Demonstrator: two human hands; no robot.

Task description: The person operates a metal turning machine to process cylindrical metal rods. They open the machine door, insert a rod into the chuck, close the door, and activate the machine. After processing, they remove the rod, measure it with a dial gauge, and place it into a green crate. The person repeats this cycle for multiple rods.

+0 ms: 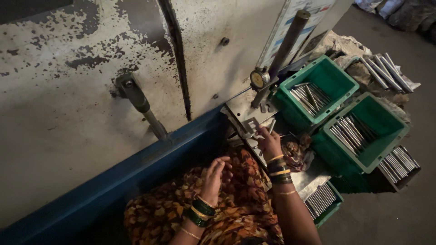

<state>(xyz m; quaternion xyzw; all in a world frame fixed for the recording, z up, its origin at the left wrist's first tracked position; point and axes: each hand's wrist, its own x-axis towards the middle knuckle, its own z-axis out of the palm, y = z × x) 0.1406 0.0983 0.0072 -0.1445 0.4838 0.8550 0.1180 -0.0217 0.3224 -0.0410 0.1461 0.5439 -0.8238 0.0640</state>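
Observation:
My right hand (269, 142) holds a thin metal rod (271, 125) upright against a metal gauge fixture (249, 113) with a round dial indicator (259, 79) on a dark post. My left hand (215, 176) rests above my lap on patterned orange and brown cloth (236, 199), its fingers curled; whether it holds anything is hidden. Both wrists wear green and gold bangles.
Two green bins (345, 81) (390, 136) of metal rods stand to the right, with more rods in a low tray (400, 164), a green bin (323, 200) near my right arm, and a loose pile (386, 70). A worn white machine wall (68, 90) with a blue base (113, 177) is at left.

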